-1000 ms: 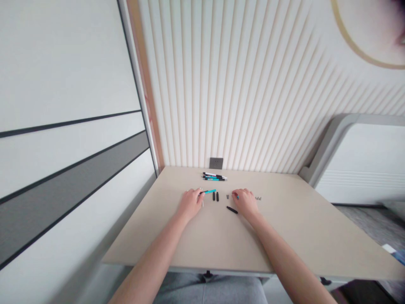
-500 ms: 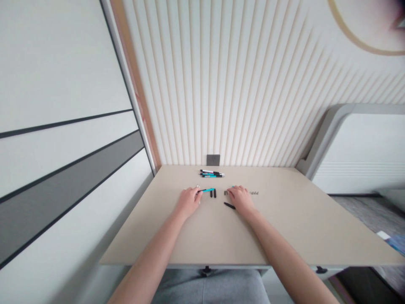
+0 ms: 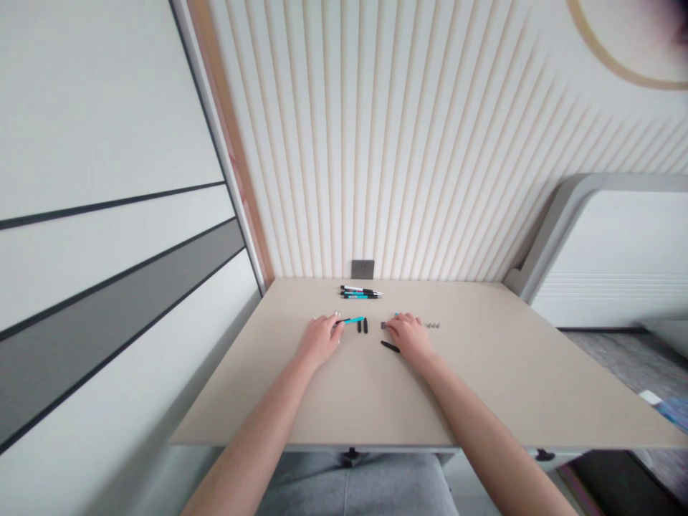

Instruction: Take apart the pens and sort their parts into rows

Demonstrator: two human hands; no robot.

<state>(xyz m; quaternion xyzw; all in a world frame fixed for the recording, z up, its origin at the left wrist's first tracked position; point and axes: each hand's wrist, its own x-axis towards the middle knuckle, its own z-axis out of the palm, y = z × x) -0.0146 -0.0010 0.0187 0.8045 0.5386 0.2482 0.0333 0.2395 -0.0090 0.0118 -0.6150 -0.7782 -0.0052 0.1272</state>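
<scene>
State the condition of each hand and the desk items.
Left hand: closed on pen piece.
Pen piece: held, blue end rightward.
Right hand: curled down, contents hidden.
Pens: lying grouped.
Two black pieces: lying parallel.
Lone black piece: lying slanted.
Grey piece: beside right hand.
Metal bits: lying in a row.
Blue bit: mostly hidden.

Beige table [image 3: 370, 401], pens [image 3: 355, 297], black pieces [image 3: 365, 326], grey bits [image 3: 433, 326]

The left grip [image 3: 321, 337] covers one end of the turquoise-and-black pen [image 3: 353, 320]; the right grip [image 3: 409, 335] hides most of a blue piece [image 3: 396, 314]. The metallic bits [image 3: 433, 326] nearby are too tiny to identify. The gold-rimmed disc [image 3: 634, 36] is cut off.
</scene>
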